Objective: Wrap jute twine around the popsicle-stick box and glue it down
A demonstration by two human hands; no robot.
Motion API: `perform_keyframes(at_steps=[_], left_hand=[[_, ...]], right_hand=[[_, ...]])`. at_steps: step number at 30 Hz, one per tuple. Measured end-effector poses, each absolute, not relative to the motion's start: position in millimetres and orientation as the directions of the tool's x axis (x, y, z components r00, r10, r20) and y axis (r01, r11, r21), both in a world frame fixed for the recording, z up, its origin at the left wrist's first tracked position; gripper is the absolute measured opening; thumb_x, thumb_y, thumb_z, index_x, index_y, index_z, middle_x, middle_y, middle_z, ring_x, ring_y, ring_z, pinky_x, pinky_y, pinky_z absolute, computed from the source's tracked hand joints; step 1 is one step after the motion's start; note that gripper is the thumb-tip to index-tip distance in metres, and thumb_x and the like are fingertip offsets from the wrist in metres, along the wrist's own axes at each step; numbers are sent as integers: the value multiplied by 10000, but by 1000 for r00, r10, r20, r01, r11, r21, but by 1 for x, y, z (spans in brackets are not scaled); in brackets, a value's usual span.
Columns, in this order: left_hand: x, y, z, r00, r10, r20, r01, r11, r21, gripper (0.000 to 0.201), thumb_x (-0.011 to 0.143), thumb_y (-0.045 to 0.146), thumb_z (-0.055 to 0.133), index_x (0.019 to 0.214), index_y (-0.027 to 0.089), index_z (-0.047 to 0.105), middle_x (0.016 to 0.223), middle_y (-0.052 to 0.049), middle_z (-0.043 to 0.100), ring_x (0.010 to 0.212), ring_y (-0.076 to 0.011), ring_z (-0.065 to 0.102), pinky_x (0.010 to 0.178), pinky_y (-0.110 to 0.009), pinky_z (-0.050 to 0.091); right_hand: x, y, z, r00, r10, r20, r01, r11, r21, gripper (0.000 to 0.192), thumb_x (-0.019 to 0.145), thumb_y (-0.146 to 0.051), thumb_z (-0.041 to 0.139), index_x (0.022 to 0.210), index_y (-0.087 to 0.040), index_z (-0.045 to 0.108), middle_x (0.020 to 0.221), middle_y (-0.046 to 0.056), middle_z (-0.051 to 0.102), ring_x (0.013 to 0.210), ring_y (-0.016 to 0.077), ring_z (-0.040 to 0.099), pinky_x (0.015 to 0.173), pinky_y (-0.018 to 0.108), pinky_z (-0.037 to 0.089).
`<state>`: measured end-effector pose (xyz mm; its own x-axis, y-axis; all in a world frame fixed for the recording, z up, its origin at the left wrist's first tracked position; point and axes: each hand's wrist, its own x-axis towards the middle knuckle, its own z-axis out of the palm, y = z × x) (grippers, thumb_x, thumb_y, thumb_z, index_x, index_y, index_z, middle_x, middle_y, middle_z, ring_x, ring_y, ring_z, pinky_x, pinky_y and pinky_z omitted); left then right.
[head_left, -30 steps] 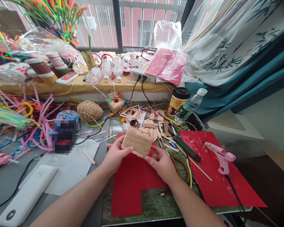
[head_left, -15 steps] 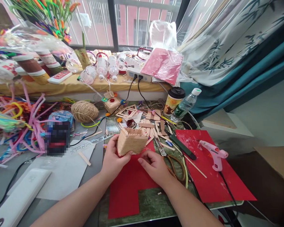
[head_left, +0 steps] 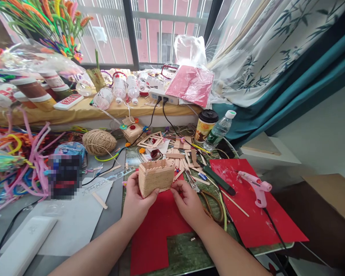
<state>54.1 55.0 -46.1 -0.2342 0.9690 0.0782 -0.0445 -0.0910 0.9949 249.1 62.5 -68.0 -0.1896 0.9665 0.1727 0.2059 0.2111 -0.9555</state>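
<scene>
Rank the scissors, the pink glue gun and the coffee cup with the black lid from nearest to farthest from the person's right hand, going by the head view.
From the right hand, which holds the stick box with the left hand:
1. Scissors, just right of the hand.
2. Pink glue gun, farther right on the red sheet.
3. Coffee cup, far back beside the water bottle.

Barred window (head_left: 149, 34) in daylight, leaf-print curtain (head_left: 264, 50), teal drape (head_left: 299, 80), cluttered yellow-covered sill (head_left: 83, 109)

twine ball (head_left: 99, 142) by pipe cleaners (head_left: 20, 153); pink glue gun (head_left: 255, 188) on red paper (head_left: 276, 226); scissors (head_left: 207, 193).
</scene>
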Motion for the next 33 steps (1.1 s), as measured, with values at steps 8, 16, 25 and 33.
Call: perform_keyframes(at_steps=[8, 16, 25, 33], left_hand=[[56, 57, -47, -193, 980, 56, -38, -64, 997, 711, 755, 333, 895, 1327, 279, 476, 1317, -67, 605, 1198, -254, 628, 1013, -360, 514], [55, 56, -50, -175, 984, 32, -69, -45, 997, 737, 729, 365, 923, 1323, 273, 496, 1327, -90, 626, 1213, -286, 648, 994, -390, 554], [55, 54, -47, -204, 979, 5, -100, -26, 995, 738, 715, 359, 928, 1324, 273, 521, 1295, -74, 648, 1167, -267, 658, 977, -367, 554], [48, 57, -49, -156, 988, -8, -208, -25, 978, 696, 750, 305, 899, 1344, 273, 537, 1327, -76, 654, 1233, -278, 634, 1026, -374, 522]], right_hand=[[252, 63, -68, -143, 985, 96, 140, 116, -983, 204, 969, -390, 689, 890, -215, 620, 680, -50, 512, 573, 131, 456, 554, 253, 357], [253, 69, -70, -107, 992, 63, 34, 67, -997, 174, 949, -358, 698, 882, -219, 617, 711, -36, 567, 612, 144, 509, 586, 256, 397], [252, 69, -72, -80, 996, 35, -24, 33, -999, 210, 922, -386, 735, 961, -211, 625, 673, -76, 441, 577, 119, 405, 555, 241, 321], [254, 71, -67, -192, 981, -3, -78, -18, -997, 440, 916, -502, 724, 1197, -165, 687, 691, -60, 448, 625, 136, 428, 603, 260, 354]])
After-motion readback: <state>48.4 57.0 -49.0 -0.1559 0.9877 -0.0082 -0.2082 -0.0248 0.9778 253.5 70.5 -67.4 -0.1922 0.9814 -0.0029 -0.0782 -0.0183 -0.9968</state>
